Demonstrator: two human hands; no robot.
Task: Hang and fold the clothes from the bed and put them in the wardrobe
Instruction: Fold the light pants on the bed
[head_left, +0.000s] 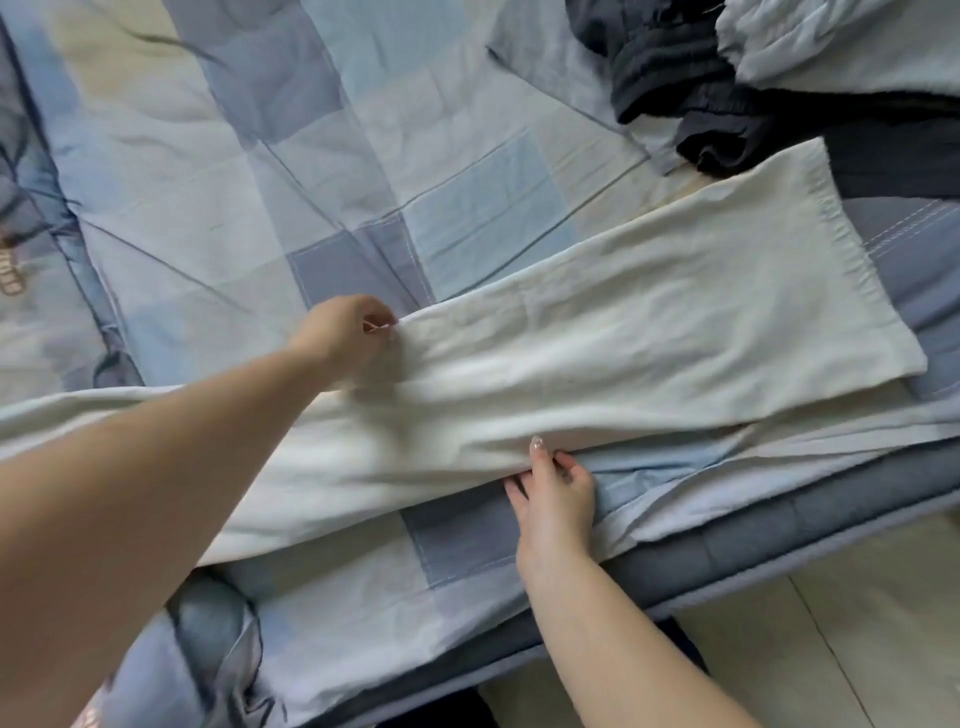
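Checked bed (322, 171), white trousers (623, 332) btwn hands, left hand (345, 332) & right hand (556, 493) pinching edges

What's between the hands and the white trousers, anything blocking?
Nothing visible. The left hand pinches the far edge of the white trousers; the right hand holds the near edge. The dark clothes lie apart at the far right. No wardrobe in view.
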